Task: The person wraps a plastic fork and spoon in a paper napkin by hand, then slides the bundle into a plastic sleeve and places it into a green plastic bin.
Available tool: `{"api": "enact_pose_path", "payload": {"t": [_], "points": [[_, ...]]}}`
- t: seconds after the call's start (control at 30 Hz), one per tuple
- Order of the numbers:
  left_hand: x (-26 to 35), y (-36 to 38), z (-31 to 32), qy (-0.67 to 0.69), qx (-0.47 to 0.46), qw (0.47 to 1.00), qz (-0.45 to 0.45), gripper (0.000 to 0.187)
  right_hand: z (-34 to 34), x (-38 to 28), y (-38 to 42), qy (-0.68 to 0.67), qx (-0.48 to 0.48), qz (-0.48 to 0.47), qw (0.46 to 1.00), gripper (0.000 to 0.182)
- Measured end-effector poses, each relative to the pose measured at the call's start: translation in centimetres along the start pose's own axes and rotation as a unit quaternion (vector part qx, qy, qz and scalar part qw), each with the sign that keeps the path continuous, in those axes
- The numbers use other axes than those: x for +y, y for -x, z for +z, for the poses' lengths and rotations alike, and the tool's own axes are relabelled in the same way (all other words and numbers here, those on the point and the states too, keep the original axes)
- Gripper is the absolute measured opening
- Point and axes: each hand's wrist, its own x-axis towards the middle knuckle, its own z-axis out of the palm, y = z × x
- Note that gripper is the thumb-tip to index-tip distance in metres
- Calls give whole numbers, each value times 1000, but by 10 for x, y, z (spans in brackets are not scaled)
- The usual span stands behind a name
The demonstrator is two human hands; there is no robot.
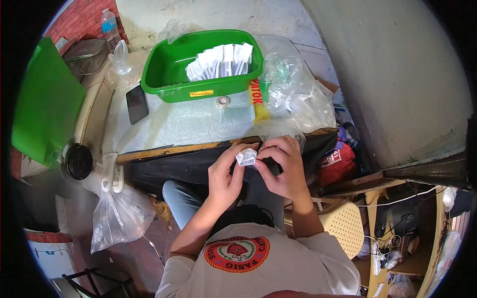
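Above my lap, just off the table's front edge, a small white packet (246, 157) with a folded, shiny top is held between my hands. My left hand (226, 171) closes on its left side with thumb and fingers. On the other side, my right hand (284, 168) pinches at the packet's right edge with thumb and forefinger. Farther back on the table stands a green basin (166, 69). A row of similar white packets (218, 62) leans together inside it. What the held packet contains cannot be made out.
On the table (174, 124) lie a phone (137, 104), a tape roll (223, 101), a clear flat sheet (237, 114), a yellow-red wrapper (258, 102) and clear plastic bags (293, 89). A water bottle (110, 30) stands back left. A tied plastic bag (119, 218) hangs at left.
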Motion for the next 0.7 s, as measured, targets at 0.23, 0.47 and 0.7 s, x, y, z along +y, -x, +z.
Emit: {"api": "enact_pose_path", "payload": {"t": [0.23,0.47,0.7], "points": [[7,-1,0,4,-2,999,-40,28,9,6,1,55,33,1,998,14],[4,0,5,48,15,996,-75,21,15,12,3,11,54,37,998,13],[2,1,5,51,13,996,-78,22,0,1,-2,43,7,6,999,18]]}}
